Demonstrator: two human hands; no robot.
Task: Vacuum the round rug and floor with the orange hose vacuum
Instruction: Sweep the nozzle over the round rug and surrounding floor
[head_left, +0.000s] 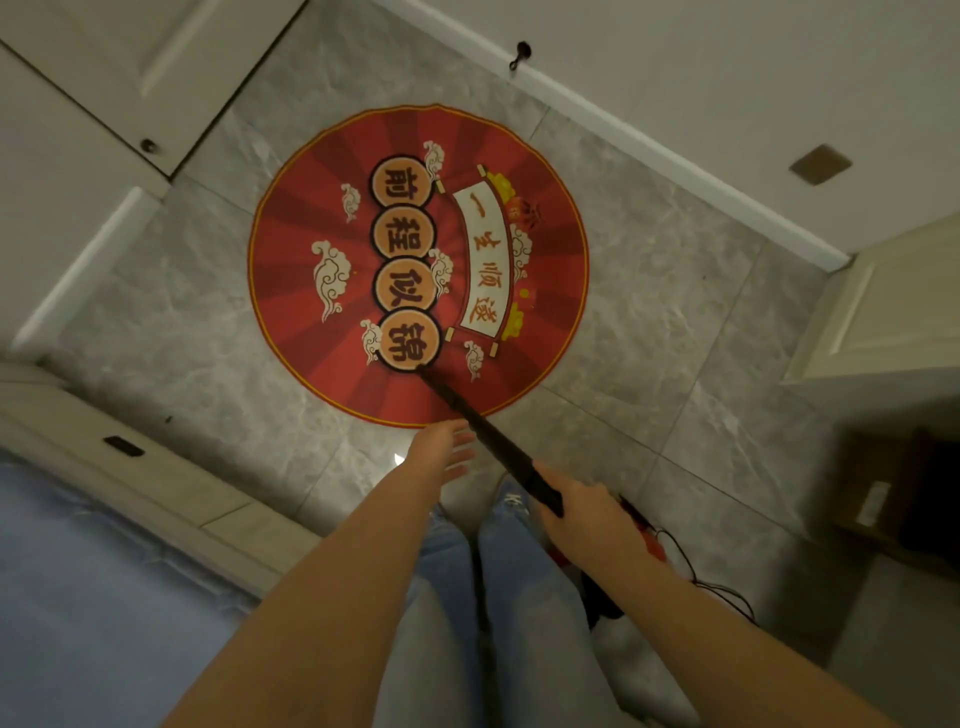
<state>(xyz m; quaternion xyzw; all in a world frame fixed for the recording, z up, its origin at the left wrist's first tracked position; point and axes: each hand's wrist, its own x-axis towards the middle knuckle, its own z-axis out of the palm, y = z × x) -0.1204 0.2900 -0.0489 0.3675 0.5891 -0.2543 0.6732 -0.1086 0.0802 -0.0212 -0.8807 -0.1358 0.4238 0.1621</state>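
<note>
Now right hand (576, 512) grips wand (483, 431), tip on rug (311, 312); left hand (441, 449) fingers spread.

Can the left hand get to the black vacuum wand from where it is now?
Probably yes. The left hand is open beside the black vacuum wand, with nothing between them; the right hand holds it lower down.

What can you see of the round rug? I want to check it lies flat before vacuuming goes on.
The round rug is red with darker rays, a thin yellow rim line, cream cloud motifs, four orange discs bearing dark characters, and a cream scroll banner. It looks thin and lies flat on the grey marbled tile floor, with no visible folds or lifted edges. The tip of the black vacuum wand, gripped by the right hand, rests near its lower edge, beside the bottom disc. The left hand hovers open, apart from it.
</note>
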